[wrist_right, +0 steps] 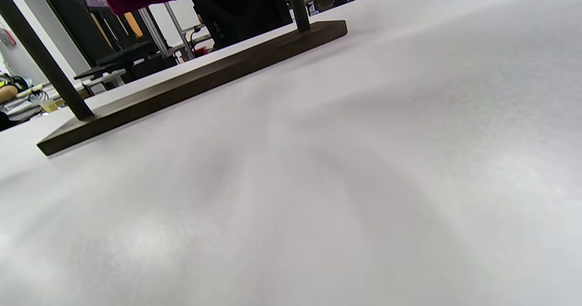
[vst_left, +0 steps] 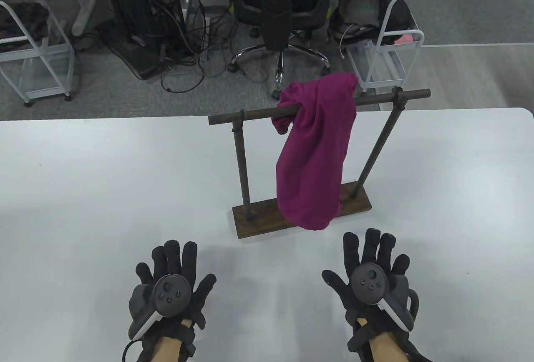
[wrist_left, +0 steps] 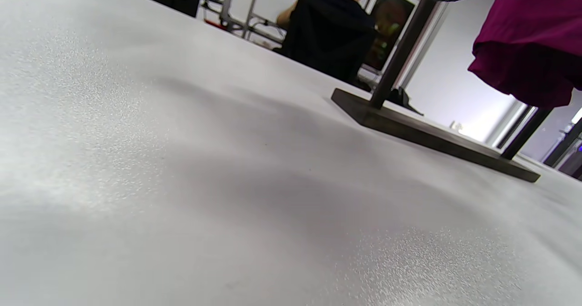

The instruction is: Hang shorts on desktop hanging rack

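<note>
Magenta fabric shorts [vst_left: 313, 157] hang draped over the top bar of the dark wooden desktop hanging rack [vst_left: 300, 216], just beyond my fingertips. My left hand [vst_left: 169, 291] and right hand [vst_left: 371, 278] lie flat on the white table [vst_left: 83, 195], fingers spread wide, holding nothing.

Black knit sensor gloves are worn on left hand [vst_left: 169, 280] and right hand [vst_left: 371, 272], grey-white trackers strapped on, bare wrists exposed.
</note>
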Tool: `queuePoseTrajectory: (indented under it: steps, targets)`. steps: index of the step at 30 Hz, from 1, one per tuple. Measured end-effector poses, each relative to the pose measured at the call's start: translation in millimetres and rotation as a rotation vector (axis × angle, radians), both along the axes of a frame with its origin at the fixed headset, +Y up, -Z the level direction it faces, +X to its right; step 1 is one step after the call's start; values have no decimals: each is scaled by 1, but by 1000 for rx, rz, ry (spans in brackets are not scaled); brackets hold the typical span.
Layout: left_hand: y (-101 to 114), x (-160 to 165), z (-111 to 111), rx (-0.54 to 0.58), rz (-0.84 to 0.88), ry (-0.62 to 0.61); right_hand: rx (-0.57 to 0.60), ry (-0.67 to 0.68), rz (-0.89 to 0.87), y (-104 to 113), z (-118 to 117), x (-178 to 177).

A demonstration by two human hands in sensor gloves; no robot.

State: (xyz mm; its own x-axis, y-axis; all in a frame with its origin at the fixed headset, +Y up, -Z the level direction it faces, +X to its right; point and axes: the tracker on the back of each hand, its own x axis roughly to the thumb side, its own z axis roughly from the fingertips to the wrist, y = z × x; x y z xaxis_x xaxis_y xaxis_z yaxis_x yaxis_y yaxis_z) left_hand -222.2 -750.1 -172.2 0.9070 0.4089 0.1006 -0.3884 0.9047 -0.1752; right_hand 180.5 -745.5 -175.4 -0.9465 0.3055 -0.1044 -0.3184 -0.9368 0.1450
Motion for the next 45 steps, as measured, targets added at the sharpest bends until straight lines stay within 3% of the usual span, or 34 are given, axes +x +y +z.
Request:
queuePoseTrajectory:
  steps: [16, 45]
  targets:
    - [2, 2, 1, -3, -1, -23, -73, 12, 43, -10, -1, -6]
    - [4, 0, 3, -6, -22, -19, -106, -10, 75, -10, 0, -7]
